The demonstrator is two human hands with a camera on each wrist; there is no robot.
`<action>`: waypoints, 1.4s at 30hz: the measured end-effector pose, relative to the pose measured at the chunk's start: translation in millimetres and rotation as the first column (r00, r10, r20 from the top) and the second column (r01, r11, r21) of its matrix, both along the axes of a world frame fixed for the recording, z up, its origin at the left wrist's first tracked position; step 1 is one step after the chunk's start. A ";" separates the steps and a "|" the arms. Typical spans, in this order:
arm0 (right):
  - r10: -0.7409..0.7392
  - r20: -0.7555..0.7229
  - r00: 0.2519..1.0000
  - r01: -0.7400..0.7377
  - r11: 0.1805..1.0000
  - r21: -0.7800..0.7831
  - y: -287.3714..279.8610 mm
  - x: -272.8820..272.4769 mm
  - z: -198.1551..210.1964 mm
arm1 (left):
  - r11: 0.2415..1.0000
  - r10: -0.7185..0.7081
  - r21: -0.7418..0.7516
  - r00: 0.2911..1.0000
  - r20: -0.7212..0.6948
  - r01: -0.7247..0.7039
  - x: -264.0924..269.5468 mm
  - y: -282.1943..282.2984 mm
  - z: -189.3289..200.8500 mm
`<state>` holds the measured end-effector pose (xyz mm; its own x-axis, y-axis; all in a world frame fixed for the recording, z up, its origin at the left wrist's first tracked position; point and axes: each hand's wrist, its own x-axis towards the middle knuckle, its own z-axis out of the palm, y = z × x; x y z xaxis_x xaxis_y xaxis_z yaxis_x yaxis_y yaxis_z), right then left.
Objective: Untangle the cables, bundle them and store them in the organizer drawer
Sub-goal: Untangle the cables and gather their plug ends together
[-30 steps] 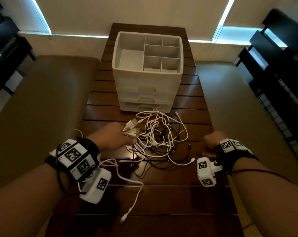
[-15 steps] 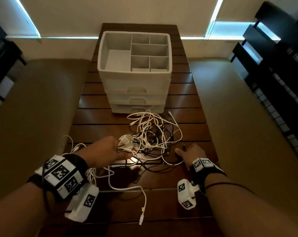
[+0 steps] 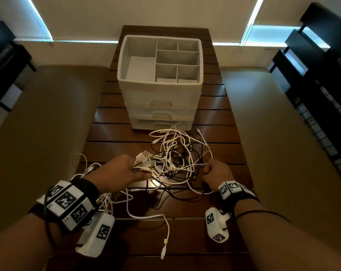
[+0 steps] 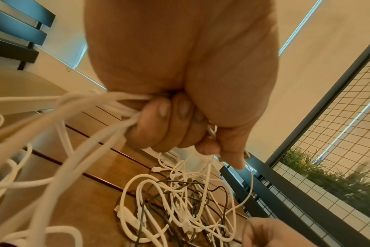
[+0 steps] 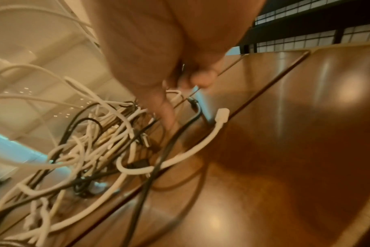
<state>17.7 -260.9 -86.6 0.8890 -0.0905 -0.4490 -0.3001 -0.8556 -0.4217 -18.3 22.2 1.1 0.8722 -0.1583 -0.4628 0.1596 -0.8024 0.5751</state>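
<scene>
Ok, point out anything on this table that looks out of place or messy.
The black and white cables lie in one knotted heap before the organizer, whose drawers are shut. The left hand grips a bunch of plug ends; one white cable trails loose toward the near edge. Nothing looks damaged.

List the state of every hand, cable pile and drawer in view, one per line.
left hand: grips a bunch of white cable ends
right hand: pinches a cable at the pile's edge
cable pile: tangled, on the table
organizer: all three drawers shut, top tray empty
</scene>
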 end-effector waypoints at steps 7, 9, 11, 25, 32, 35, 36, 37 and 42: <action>0.099 -0.136 0.986 -0.103 0.994 -0.022 28.0 3.7 -2.5 | 1.000 0.000 -0.011 1.000 0.011 0.000 -1.2 -3.9 -0.7; 0.073 -0.121 0.990 -0.078 0.996 -0.041 31.2 4.1 -5.1 | 1.000 0.014 -0.025 1.000 0.020 -0.013 -1.0 -3.4 0.5; 0.085 -0.115 0.990 -0.094 0.993 -0.076 31.7 3.6 -0.8 | 0.999 0.023 -0.038 0.999 0.027 -0.022 -0.7 -1.7 1.9; 0.099 0.389 0.916 -0.266 0.875 0.404 51.6 54.1 164.9 | 0.902 0.261 -0.398 0.946 0.190 -0.169 21.1 1.7 56.4; -0.016 0.072 0.997 -0.052 0.542 0.839 85.5 48.6 190.4 | 0.699 0.352 -0.666 0.936 0.002 -0.262 35.8 -4.4 63.0; -0.003 -0.002 1.000 0.003 0.479 0.878 97.8 47.2 189.0 | 0.675 0.323 -0.700 0.946 -0.005 -0.234 38.1 -4.3 66.4; 0.000 -0.010 1.000 0.009 0.464 0.886 101.9 47.0 188.1 | 0.664 0.319 -0.714 0.948 -0.002 -0.224 38.5 -4.0 67.1; -0.004 -0.009 1.000 0.010 0.452 0.892 105.3 46.8 187.7 | 0.647 0.314 -0.729 0.949 -0.008 -0.221 39.1 -4.3 67.6; -0.079 0.016 0.997 0.021 0.444 0.896 116.1 49.6 180.7 | 0.590 0.340 -0.763 0.938 -0.062 -0.264 40.9 -7.1 66.8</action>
